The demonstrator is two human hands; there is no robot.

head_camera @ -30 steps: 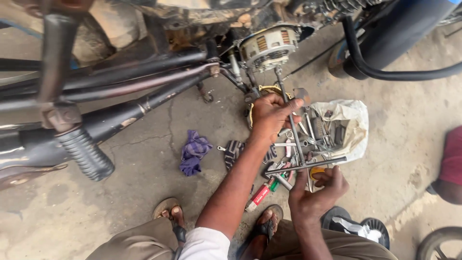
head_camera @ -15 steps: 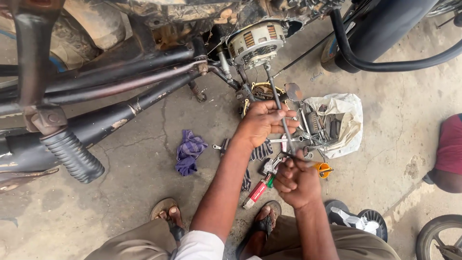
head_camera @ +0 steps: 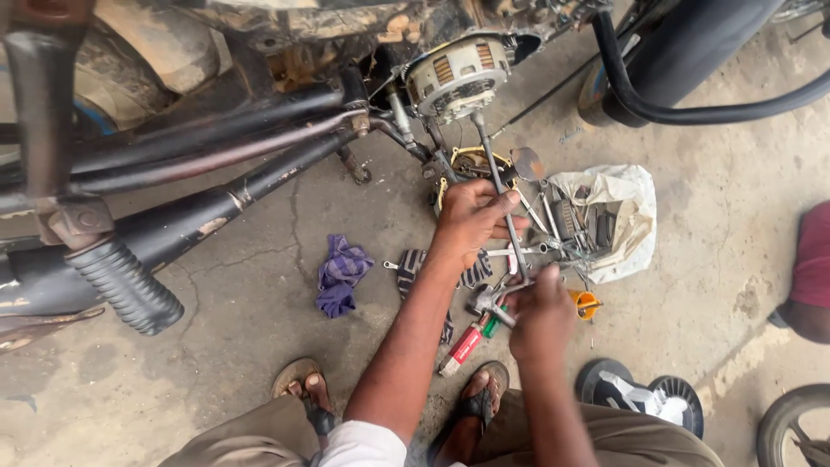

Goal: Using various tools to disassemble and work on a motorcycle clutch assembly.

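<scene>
My left hand is closed around the middle of a long T-handle wrench. The wrench shaft runs up to the round engine part with copper windings on the motorcycle, and its tip sits at that part's lower edge. Lower down, my right hand grips the wrench's cross handle. Both hands are above a pile of loose metal tools on the concrete floor.
A white bag of tools lies to the right, a purple rag to the left, and a red-handled screwdriver by my sandal. Frame tubes and a rubber foot peg fill the left. A tyre and another person are on the right.
My right hand has moved up and left, closer to my left hand. The wrench shaft now stands steeper, pointing at the round engine part.
</scene>
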